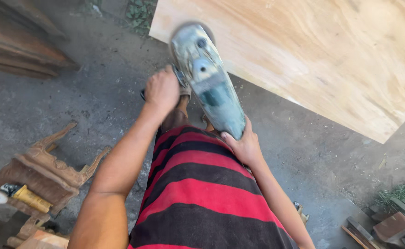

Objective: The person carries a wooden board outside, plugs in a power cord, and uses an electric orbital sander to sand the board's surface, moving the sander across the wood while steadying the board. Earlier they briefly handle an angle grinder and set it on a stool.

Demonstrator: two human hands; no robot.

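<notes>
I hold a dusty grey-green angle grinder (209,80) with both hands above the concrete floor. My left hand (162,90) grips its side handle on the left. My right hand (245,145) is wrapped around the rear end of its body. The grinder's head sits at the near edge of a large pale plywood sheet (313,55) that fills the upper right. A red and black striped cloth (198,189) covers my body below the tool.
A carved wooden stool piece (45,170) lies at the left with a yellow tube (29,198) on it. Dark wooden planks (18,41) are stacked at the top left. Scrap wood and metal bits (387,226) lie at the bottom right on the grey concrete floor (87,101).
</notes>
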